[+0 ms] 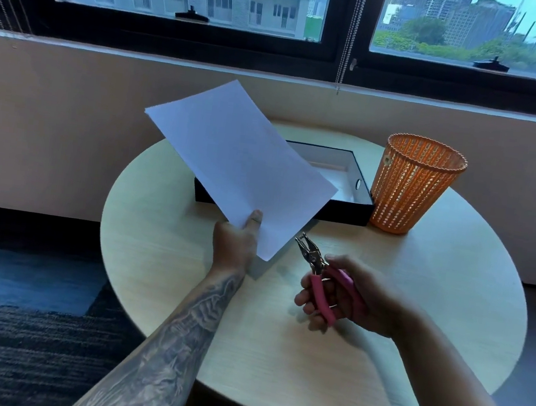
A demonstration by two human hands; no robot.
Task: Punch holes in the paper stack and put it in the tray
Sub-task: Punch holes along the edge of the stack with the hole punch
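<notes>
My left hand [236, 244] pinches the near corner of a white paper stack [234, 161] and holds it tilted in the air above the table. The stack hides the left part of a black tray [343, 208] with a white inside, which lies at the table's back. My right hand [346, 295] grips a pink-handled hole punch [322, 273]. Its metal jaws point up and left and sit just off the paper's lower right edge, apart from it.
An orange mesh basket [413, 187] stands upright to the right of the tray, touching its corner. All of this rests on a round light wooden table [308, 359]. A beige wall and a window ledge run behind, with dark carpet at the left.
</notes>
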